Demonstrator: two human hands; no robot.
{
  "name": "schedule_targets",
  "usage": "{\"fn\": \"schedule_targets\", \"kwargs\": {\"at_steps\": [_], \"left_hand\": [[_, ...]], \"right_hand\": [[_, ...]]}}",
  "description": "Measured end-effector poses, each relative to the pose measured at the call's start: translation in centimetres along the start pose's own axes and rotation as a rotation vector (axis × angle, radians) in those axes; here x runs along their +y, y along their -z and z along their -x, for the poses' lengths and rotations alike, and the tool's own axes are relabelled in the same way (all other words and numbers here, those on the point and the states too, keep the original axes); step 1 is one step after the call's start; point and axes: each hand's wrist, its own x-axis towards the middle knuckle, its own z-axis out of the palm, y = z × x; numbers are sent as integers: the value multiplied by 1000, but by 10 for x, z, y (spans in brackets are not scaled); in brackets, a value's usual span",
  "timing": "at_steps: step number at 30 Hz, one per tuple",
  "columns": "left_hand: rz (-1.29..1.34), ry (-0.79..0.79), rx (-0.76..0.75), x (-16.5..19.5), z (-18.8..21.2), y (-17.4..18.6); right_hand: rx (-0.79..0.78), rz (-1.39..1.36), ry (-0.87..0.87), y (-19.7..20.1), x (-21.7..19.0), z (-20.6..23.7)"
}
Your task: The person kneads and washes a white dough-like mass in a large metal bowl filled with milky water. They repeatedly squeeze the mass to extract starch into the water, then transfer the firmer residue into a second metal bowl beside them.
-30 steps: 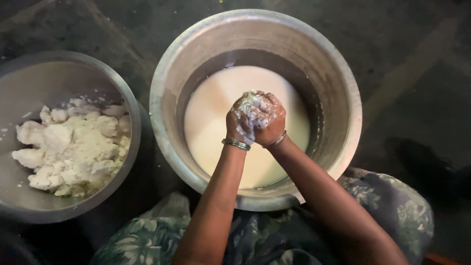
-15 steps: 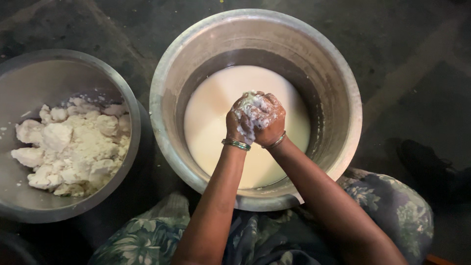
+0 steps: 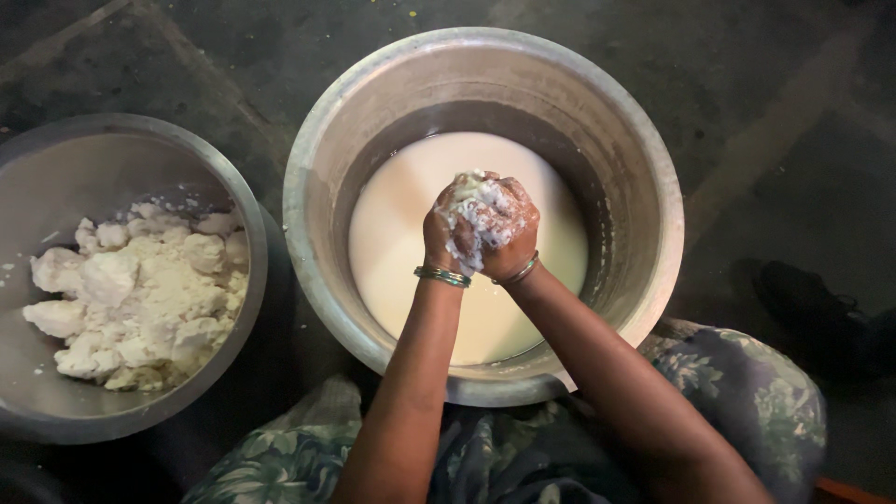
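The white pulp lump [image 3: 474, 213] sits pressed between both hands, above the middle of the large metal pot [image 3: 327, 149] and clear of the liquid surface. The left hand [image 3: 448, 233] closes its grip fully around the left side of the lump, fingers curled over it and coated in white residue. The right hand [image 3: 511, 229] closes its grip around the right side, fingers wrapped over the top and overlapping those of the left hand. Both grips are clenched tight on the lump, with no open gap between fingers and material. A green bangle [image 3: 442, 275] circles the left wrist, and a thin metal bangle [image 3: 519, 272] circles the right wrist. Both forearms reach in over the near rim of the pot. Below the hands, the pot holds a pool of milky white liquid [image 3: 392, 224] that covers its bottom; the inner wall above the liquid is bare grey metal. To the left of the pot, just beside it, stands a second metal basin [image 3: 56, 168], which holds a heap of crumbly white clumps [image 3: 140, 299] piled toward its right side. Both vessels rest on a dark floor [image 3: 775, 112]. Floral-patterned cloth [image 3: 747, 392] covers the person's lap at the bottom edge of the view.
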Motion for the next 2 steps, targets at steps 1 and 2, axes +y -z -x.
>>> {"fn": "schedule_targets", "kwargs": {"at_steps": [1,2], "left_hand": [[26,21,5,1,0,-1],[52,43,11,2,0,-2]], "right_hand": [[17,-21,6,-1,2,1],[2,-22,-18,-2,3,3]]}}
